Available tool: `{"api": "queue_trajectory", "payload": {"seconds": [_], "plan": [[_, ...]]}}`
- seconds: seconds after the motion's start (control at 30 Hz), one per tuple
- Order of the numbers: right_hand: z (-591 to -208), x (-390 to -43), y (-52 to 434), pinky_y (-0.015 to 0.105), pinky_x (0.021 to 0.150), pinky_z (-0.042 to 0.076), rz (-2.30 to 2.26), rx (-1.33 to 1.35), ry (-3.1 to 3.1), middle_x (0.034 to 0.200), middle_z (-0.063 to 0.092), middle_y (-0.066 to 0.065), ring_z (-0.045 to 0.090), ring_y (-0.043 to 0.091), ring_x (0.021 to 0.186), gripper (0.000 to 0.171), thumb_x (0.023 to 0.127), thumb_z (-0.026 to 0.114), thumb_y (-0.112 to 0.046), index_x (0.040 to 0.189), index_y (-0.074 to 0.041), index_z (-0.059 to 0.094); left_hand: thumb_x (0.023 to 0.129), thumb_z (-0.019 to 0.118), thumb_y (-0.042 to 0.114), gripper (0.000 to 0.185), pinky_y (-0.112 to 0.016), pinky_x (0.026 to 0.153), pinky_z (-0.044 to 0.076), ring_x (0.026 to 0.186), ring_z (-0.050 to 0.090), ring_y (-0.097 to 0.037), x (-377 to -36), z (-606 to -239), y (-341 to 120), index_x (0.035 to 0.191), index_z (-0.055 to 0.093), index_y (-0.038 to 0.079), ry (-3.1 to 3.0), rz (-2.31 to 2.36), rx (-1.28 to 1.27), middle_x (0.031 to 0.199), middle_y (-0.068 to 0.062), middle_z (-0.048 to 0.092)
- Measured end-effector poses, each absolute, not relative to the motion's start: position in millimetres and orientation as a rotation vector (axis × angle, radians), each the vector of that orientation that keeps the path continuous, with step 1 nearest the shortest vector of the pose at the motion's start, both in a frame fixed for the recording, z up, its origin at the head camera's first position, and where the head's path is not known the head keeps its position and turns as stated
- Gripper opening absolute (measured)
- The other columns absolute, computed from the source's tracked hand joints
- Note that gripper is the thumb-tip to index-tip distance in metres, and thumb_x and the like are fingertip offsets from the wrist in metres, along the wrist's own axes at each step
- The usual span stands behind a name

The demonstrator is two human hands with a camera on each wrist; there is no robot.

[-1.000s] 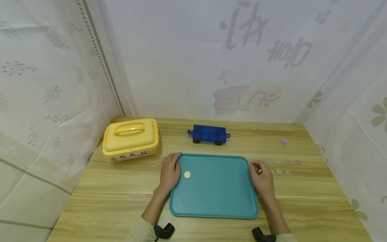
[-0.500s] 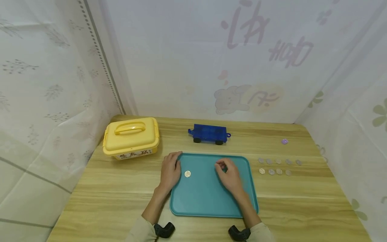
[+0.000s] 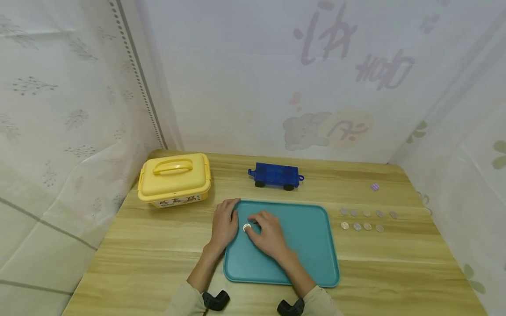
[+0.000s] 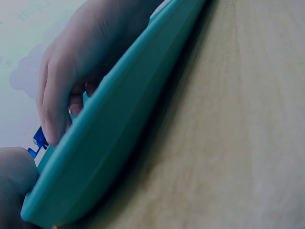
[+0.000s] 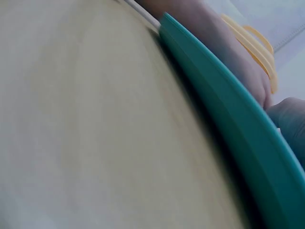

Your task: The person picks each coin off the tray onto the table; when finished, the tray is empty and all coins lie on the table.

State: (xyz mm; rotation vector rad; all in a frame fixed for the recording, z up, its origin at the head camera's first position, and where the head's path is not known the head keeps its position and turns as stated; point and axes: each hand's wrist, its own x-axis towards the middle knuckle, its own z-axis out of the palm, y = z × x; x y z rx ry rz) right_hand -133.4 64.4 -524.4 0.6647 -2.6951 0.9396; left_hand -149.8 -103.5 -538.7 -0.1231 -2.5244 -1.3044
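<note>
A teal tray (image 3: pixel 292 267) lies on the wooden table. My left hand (image 3: pixel 223 223) rests at its left edge, fingertips at the far left corner and thumb along the rim. In the left wrist view, part of that hand (image 4: pixel 14 171) shows beside the rim. Over the tray's left half is my right hand (image 3: pixel 266 232), its thumb tip overlapping a gold-coloured coin (image 3: pixel 246 226) that lies flat there. The bent index finger stands apart from the thumb. From the right wrist view, the right hand (image 5: pixel 238 57) appears behind the tray wall, and the coin is hidden.
Several coins (image 3: pixel 367 227) lie in two rows right of the tray. Behind it stands a blue toy wagon (image 3: pixel 276 174). A yellow lidded box (image 3: pixel 174 180) is at the back left, and a small purple die-like cube (image 3: pixel 374 187) at the back right.
My right hand has moved left from beside the coin rows, across the tray, to the single coin. My left hand has stayed at the tray's edge.
</note>
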Motion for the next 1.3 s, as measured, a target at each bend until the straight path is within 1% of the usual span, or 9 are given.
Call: {"api": "queue_trajectory", "payload": {"seconds": [0.13,0.27,0.5,0.6,0.7,0.83,0.97,1.17,1.3], "plan": [[-528.1,-130.2,59.2,0.040,0.084,0.045,0.846,0.675,-2.709,0.101,0.065,0.000,0.058,0.020,0.095,0.026,0.086,0.077,-0.029,0.108,-0.017,0.075,0.096,0.054,-0.001,0.035,-0.053,0.100,0.042,0.114,0.054,-0.036,-149.6,-538.9,-102.7,0.130,0.063,0.004,-2.517,-1.309,-0.119,0.124,-0.016,0.063],[-528.7,-129.5,58.3,0.037,0.082,0.043,0.825,0.671,-2.713,0.101,0.064,-0.001,0.056,0.019,0.094,0.024,0.087,0.077,-0.029,0.107,-0.018,0.074,0.096,0.055,-0.001,0.035,-0.052,0.099,0.042,0.112,0.054,-0.036,-149.9,-539.9,-102.5,0.130,0.063,0.003,-2.515,-1.291,-0.125,0.124,-0.016,0.063],[-525.1,-128.7,60.9,0.037,0.083,0.042,0.871,0.695,-2.779,0.106,0.062,0.002,0.053,0.020,0.097,0.023,0.090,0.073,-0.029,0.107,-0.016,0.069,0.096,0.055,-0.001,0.035,-0.052,0.098,0.042,0.112,0.055,-0.036,-149.9,-540.9,-101.4,0.130,0.063,0.004,-2.523,-1.294,-0.132,0.124,-0.016,0.063],[-526.8,-130.3,62.0,0.035,0.083,0.041,0.924,0.696,-2.776,0.102,0.062,0.000,0.054,0.017,0.095,0.021,0.090,0.073,-0.028,0.106,-0.016,0.067,0.096,0.055,-0.001,0.035,-0.052,0.098,0.042,0.111,0.055,-0.036,-149.9,-541.7,-101.8,0.130,0.064,0.004,-2.521,-1.292,-0.129,0.124,-0.016,0.063],[-530.2,-132.1,62.1,0.029,0.077,0.037,0.957,0.703,-2.739,0.093,0.062,-0.006,0.052,0.011,0.084,0.017,0.090,0.073,-0.027,0.103,-0.019,0.065,0.096,0.055,0.000,0.035,-0.052,0.098,0.042,0.111,0.054,-0.036,-150.1,-542.2,-102.3,0.130,0.064,0.004,-2.523,-1.289,-0.123,0.125,-0.016,0.063],[-531.9,-133.1,60.9,0.024,0.071,0.032,0.991,0.696,-2.700,0.083,0.060,-0.010,0.046,0.004,0.073,0.010,0.092,0.071,-0.026,0.099,-0.021,0.065,0.097,0.055,0.000,0.035,-0.053,0.099,0.041,0.112,0.054,-0.036,-150.8,-542.6,-103.3,0.130,0.064,0.005,-2.525,-1.289,-0.118,0.125,-0.016,0.063],[-530.5,-133.0,58.9,0.023,0.070,0.031,1.036,0.664,-2.696,0.081,0.061,-0.010,0.045,0.002,0.071,0.007,0.093,0.070,-0.024,0.097,-0.021,0.066,0.097,0.055,0.000,0.035,-0.053,0.099,0.041,0.112,0.054,-0.036,-150.9,-542.9,-104.4,0.131,0.063,0.005,-2.527,-1.279,-0.123,0.125,-0.016,0.063],[-531.2,-131.5,58.7,0.024,0.071,0.031,1.053,0.659,-2.720,0.084,0.064,-0.011,0.046,0.003,0.073,0.008,0.093,0.070,-0.025,0.100,-0.021,0.071,0.097,0.055,0.000,0.035,-0.053,0.098,0.041,0.112,0.054,-0.037,-149.8,-542.2,-105.7,0.131,0.063,0.005,-2.528,-1.287,-0.124,0.125,-0.017,0.063],[-529.2,-127.7,61.6,0.023,0.071,0.032,1.062,0.667,-2.730,0.084,0.064,-0.011,0.046,0.002,0.073,0.007,0.093,0.071,-0.024,0.099,-0.020,0.071,0.097,0.055,0.000,0.035,-0.054,0.100,0.041,0.115,0.054,-0.037,-150.5,-541.4,-104.5,0.131,0.063,0.005,-2.532,-1.302,-0.122,0.126,-0.017,0.062]]}}
